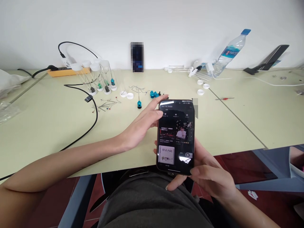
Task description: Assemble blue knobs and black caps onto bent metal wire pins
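Note:
A black smartphone (177,137) with a lit screen is held upright over the table's front edge. My right hand (211,177) grips it from the lower right, the thumb at its bottom corner and fingertips showing past its left edge. My left hand (144,122) pinches the upper left side, thumb on the edge and a finger stretched along the top corner. Behind the phone lie several small blue metal parts (154,94), partly hidden. One blue part with a thin wire stem (139,104) stands apart to the left of them.
Capped clear tubes (96,77) holding wired parts stand at the left, near bent wire pieces (106,104) and a black cable (97,110). Against the wall are another phone (137,57) and a tilted water bottle (231,52). White caps (200,91) and a red-handled tool (225,98) lie right.

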Demonstrator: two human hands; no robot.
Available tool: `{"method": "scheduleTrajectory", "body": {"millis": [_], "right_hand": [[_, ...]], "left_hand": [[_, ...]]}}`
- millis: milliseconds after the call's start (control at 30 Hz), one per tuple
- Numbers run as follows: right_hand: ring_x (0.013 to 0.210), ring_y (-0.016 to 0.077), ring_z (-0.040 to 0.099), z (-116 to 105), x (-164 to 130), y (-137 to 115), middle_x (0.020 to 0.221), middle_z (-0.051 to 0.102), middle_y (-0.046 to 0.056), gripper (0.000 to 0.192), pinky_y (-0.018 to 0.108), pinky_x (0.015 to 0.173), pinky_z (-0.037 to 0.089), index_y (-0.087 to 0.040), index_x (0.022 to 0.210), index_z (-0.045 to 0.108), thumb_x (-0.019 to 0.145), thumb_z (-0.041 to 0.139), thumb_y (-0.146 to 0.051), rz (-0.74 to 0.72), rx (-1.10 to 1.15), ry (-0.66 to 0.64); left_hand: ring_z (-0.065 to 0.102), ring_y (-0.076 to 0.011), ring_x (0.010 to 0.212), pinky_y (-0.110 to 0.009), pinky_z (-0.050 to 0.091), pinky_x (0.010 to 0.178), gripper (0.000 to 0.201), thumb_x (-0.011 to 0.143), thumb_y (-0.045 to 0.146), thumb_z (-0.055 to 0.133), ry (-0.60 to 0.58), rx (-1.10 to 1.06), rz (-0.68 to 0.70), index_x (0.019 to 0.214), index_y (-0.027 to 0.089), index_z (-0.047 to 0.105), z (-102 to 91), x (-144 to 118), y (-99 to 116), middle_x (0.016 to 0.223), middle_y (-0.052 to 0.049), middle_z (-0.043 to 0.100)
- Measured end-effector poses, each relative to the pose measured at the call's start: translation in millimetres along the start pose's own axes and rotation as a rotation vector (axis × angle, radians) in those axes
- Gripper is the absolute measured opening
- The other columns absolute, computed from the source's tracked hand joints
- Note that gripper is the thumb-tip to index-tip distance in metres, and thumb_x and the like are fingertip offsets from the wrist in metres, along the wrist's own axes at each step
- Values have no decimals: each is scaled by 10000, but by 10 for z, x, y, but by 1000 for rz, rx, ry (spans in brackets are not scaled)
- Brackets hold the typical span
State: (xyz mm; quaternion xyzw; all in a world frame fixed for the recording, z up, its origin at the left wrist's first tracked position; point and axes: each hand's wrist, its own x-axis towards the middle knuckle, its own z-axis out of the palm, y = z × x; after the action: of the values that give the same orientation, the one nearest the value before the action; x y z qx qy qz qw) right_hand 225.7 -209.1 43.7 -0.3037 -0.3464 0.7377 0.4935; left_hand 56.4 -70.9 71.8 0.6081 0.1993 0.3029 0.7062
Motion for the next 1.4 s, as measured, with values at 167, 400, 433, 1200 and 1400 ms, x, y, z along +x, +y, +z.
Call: {"method": "scheduleTrajectory", "body": {"millis": [167, 400, 433, 1200, 1400], "right_hand": [[1211, 324, 538, 4, -3, 1, 1463, 428, 55, 883, 530, 756, 601, -390, 1501, 136, 745, 509, -128, 15, -3, 23], [1211, 330, 544, -17, -12, 4, 1438, 453, 75, 888, 513, 726, 615, -391, 1513, 99, 766, 514, -147, 28, -11, 19], [1208, 331, 550, -12, -10, 1, 1451, 441, 76, 884, 505, 716, 620, -397, 1514, 97, 779, 524, -152, 26, -16, 24], [961, 277, 709, 11, -17, -44, 1438, 480, 72, 901, 473, 720, 623, -437, 1514, 18, 834, 536, -152, 55, -66, 42], [881, 252, 727, 13, -23, -48, 1454, 461, 62, 925, 480, 719, 620, -456, 1506, 10, 810, 543, -160, 64, -73, 49]], "left_hand": [[566, -224, 1017, -420, 412, 963, 524, 928, 387, 430, -15, -16, 14, 1433, 273, 349, 6, -6, -3, 1108, -49, 628], [561, -234, 1044, -457, 388, 993, 513, 906, 348, 472, 12, 28, 18, 1412, 317, 394, 1, -11, -14, 1165, -42, 606], [563, -232, 1036, -461, 382, 999, 519, 904, 344, 477, 10, 27, 17, 1415, 321, 389, 1, -12, -15, 1131, -39, 614], [560, -211, 962, -405, 404, 925, 515, 913, 385, 475, -14, 38, 4, 1416, 334, 375, 4, -23, 8, 1065, -25, 620], [568, -212, 953, -401, 413, 909, 516, 913, 390, 470, -21, 33, 10, 1416, 338, 370, 9, -29, 12, 1103, -26, 618]]}}
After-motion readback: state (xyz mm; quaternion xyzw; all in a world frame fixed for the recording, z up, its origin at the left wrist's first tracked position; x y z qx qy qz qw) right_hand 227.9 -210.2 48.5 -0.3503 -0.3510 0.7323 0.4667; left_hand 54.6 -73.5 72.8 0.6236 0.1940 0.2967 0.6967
